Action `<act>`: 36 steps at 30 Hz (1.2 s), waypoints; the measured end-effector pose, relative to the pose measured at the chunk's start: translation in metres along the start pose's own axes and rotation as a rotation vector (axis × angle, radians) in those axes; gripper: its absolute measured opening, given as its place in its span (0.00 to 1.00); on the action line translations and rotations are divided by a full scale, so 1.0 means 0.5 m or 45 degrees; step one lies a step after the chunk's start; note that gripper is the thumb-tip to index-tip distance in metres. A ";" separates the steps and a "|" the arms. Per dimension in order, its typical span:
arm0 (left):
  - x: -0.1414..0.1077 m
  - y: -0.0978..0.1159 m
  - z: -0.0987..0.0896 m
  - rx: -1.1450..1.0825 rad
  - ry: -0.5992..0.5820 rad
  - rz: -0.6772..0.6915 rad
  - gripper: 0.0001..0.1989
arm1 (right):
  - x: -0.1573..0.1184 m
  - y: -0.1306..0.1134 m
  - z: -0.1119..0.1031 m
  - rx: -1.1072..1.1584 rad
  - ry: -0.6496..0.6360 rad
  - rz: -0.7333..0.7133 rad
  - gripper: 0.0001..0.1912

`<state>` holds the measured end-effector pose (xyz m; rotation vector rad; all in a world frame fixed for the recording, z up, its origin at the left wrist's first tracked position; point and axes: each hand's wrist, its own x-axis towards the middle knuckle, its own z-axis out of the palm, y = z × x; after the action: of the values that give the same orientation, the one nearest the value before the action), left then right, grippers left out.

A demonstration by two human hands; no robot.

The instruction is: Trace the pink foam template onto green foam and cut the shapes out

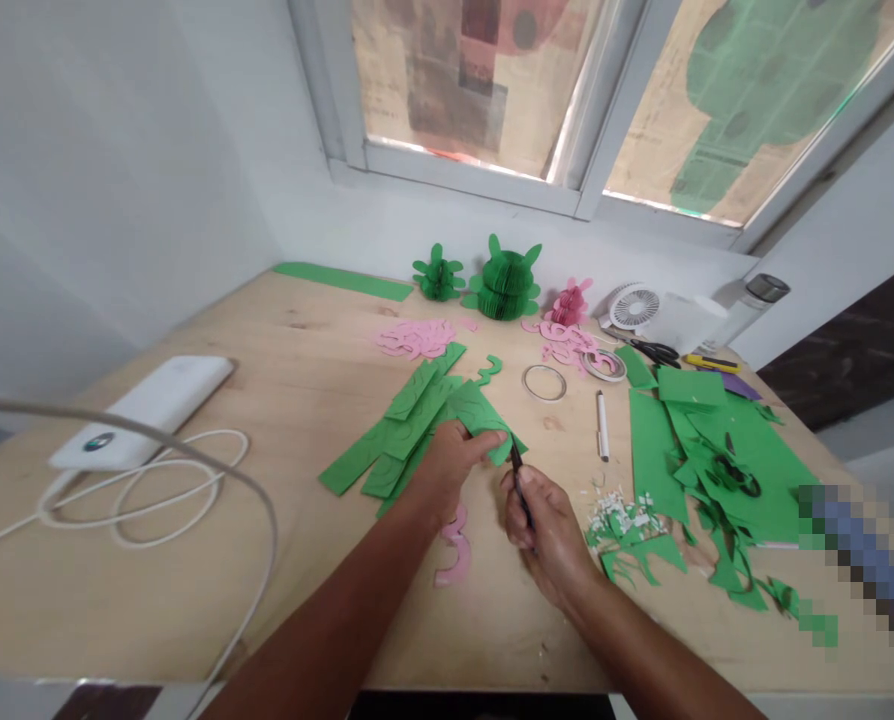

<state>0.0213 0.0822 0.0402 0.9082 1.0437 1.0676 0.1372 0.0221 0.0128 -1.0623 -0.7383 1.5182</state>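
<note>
My left hand (451,462) pinches a piece of green paper (477,402) with curved outlines on it, thumb on top. My right hand (541,510) is closed around black scissors (518,465), whose tip meets the right edge of that paper; the blades are mostly hidden. Left of my hands, several green paper strips (376,450) with drawn curves lie overlapping. A cut green curvy piece (490,370) rests just beyond the held paper. Below my left wrist lies a pink paper piece shaped like a 3 (456,560), partly covered by the wrist.
Green sheets and offcuts (657,440) with small scraps (627,515) spread at right, near a white marker (603,425) and tape rolls (544,382). Pink cutouts (417,338), green paper figures (507,285) and a fan (633,305) stand behind. A power bank (143,410) with cables lies left.
</note>
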 end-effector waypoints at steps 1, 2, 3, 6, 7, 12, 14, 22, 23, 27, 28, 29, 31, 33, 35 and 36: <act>0.000 0.000 -0.001 -0.012 -0.017 0.000 0.11 | 0.000 -0.001 0.000 -0.001 0.002 0.003 0.26; 0.000 0.001 -0.002 -0.020 -0.039 -0.001 0.10 | 0.000 -0.001 0.000 -0.002 0.004 0.008 0.26; 0.000 0.002 -0.003 -0.016 -0.059 -0.001 0.10 | -0.001 -0.002 0.001 -0.003 0.004 0.012 0.26; 0.001 0.005 -0.007 0.090 -0.063 0.009 0.10 | -0.001 -0.004 0.001 -0.008 -0.002 0.011 0.27; 0.002 0.005 -0.009 0.135 -0.052 0.016 0.10 | -0.002 -0.004 0.001 -0.011 -0.005 0.008 0.26; 0.008 0.008 -0.012 0.193 -0.071 0.049 0.11 | -0.002 -0.003 0.000 -0.015 -0.029 0.003 0.26; 0.009 0.009 -0.013 0.168 -0.100 0.060 0.10 | -0.002 -0.002 0.000 -0.019 -0.031 0.002 0.25; 0.009 0.003 -0.018 0.187 -0.089 0.029 0.11 | -0.003 -0.002 0.000 -0.032 -0.027 -0.009 0.25; 0.011 0.000 -0.019 0.187 -0.084 0.022 0.11 | -0.003 -0.002 0.000 -0.033 -0.029 -0.012 0.25; 0.019 -0.007 -0.020 0.181 -0.072 0.026 0.11 | -0.003 -0.003 0.002 -0.031 -0.028 -0.006 0.25; 0.019 -0.008 -0.020 0.180 -0.076 0.028 0.11 | -0.004 -0.004 0.002 -0.030 -0.026 -0.004 0.26; 0.019 -0.008 -0.020 0.178 -0.080 0.031 0.11 | -0.004 -0.004 0.003 -0.030 -0.026 -0.003 0.26; 0.019 -0.008 -0.019 0.175 -0.094 0.032 0.10 | -0.004 -0.004 0.003 -0.028 -0.030 -0.005 0.26; 0.018 -0.006 -0.019 0.168 -0.106 0.037 0.10 | -0.004 -0.003 0.002 -0.024 -0.037 -0.007 0.25; 0.017 -0.005 -0.018 0.154 -0.118 0.043 0.10 | -0.003 -0.001 0.001 -0.022 -0.039 -0.008 0.25; 0.018 -0.004 -0.018 0.147 -0.124 0.046 0.10 | -0.003 -0.001 0.000 -0.021 -0.037 -0.006 0.25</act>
<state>0.0143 0.0909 0.0338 1.0653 1.0197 0.9908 0.1372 0.0206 0.0134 -1.0520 -0.7745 1.5289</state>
